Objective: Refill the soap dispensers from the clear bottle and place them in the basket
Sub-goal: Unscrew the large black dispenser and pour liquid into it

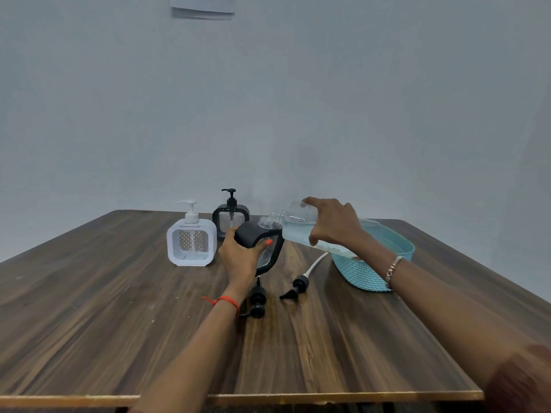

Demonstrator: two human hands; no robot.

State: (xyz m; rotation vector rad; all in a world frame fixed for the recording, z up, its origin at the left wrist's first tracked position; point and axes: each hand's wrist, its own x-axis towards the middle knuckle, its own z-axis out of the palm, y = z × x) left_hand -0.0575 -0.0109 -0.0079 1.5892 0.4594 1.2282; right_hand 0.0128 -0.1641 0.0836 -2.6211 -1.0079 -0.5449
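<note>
My left hand grips a black soap dispenser with its pump off, tilted to the right above the table. My right hand holds the clear bottle nearly on its side, its open mouth right at the dispenser's neck; pale liquid lies in the bottle's lower half. A white dispenser and a second black dispenser stand upright behind, pumps on. The teal basket sits at the right, partly behind my right arm.
Two black pump heads lie on the wooden table: one below the held dispenser, another with a white tube stretching toward the basket. A pale wall stands just behind the table's far edge.
</note>
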